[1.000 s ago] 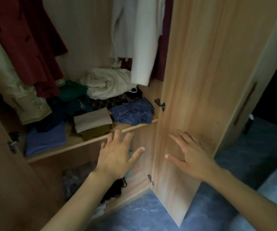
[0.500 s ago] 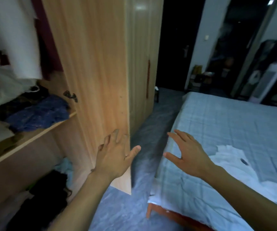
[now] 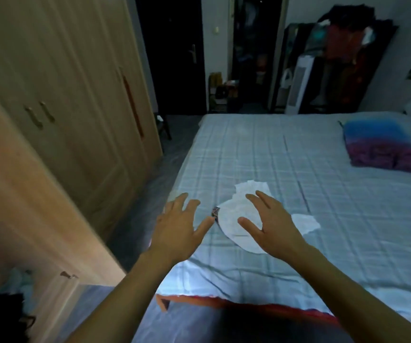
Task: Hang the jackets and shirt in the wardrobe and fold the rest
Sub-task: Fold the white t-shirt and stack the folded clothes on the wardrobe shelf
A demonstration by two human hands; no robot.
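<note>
Garment (image 3: pixel 239 219), white, lies flat on bed (image 3: pixel 298 169): looks light, limp. I'd pinch its far edge. Left hand (image 3: pixel 179 231), right hand (image 3: pixel 271 229) hover, fingers apart, empty.

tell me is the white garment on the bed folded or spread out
Spread out: the white garment lies flat and unfolded on the bed.

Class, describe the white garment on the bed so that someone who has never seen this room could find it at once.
Start at the bed with its pale blue checked sheet, beside the wooden wardrobe. Near the bed's close edge lies the white garment, flat and crumpled, just beyond the person's open hands. Unlike the blue and purple cloth far off near the pillows, it is plain white, with a small dark patterned tag at its left edge.
</note>
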